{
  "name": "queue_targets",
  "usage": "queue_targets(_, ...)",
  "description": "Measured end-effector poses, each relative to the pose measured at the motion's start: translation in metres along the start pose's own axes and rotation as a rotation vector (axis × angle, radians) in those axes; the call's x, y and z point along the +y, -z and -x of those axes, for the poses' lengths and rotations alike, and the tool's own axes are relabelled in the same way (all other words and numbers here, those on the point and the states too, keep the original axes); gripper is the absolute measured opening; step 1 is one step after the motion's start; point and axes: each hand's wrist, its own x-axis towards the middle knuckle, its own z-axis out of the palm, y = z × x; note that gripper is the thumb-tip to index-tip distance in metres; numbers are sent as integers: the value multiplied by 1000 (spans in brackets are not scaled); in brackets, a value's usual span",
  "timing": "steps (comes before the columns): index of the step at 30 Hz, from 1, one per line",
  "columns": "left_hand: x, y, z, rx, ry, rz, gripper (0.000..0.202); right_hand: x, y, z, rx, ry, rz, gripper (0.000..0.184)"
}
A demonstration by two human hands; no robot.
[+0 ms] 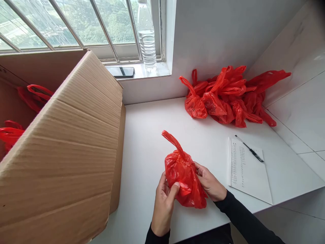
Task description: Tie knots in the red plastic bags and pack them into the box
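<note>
A tied red plastic bag [184, 174] rests on the white table [147, 145], its twisted handle sticking up to the upper left. My left hand [164, 200] grips its lower left side, thumb pressed on the plastic. My right hand [209, 183] holds the bag's right side with curled fingers. Both sleeves are black.
A large open cardboard box [76, 135] fills the left, with red bags [33, 96] inside. A pile of red bags [225, 96] lies at the back right. A written sheet [247, 171] with a pen [250, 149] lies to the right. A water bottle [147, 37] and phone [121, 72] sit on the windowsill.
</note>
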Motion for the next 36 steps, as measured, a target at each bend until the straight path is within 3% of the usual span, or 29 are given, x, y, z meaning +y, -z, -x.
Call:
queue_targets(4,0,-2,1,-97,-28,-2,59,6,0,-2,56,-19,-120,38)
queue_targets(9,-5,2,-3,-65,27,15,45,6,2,-1,43,-100,-129,33)
queue_targets(15,-8,3,-4,-13,85,53,43,3,2,1,24,-80,-53,36)
queue_targets(21,-6,2,-4,-43,27,-17,38,1,-3,1,-11,4,52,39)
queue_targets(25,-10,2,-6,-6,57,-40,29,1,-4,1,-38,-54,20,38)
queue_targets(31,-14,4,-9,94,70,-26,35,-5,-6,2,-105,-15,70,37)
queue_targets(36,-12,1,-9,134,90,59,41,-6,-5,1,-70,-16,109,39)
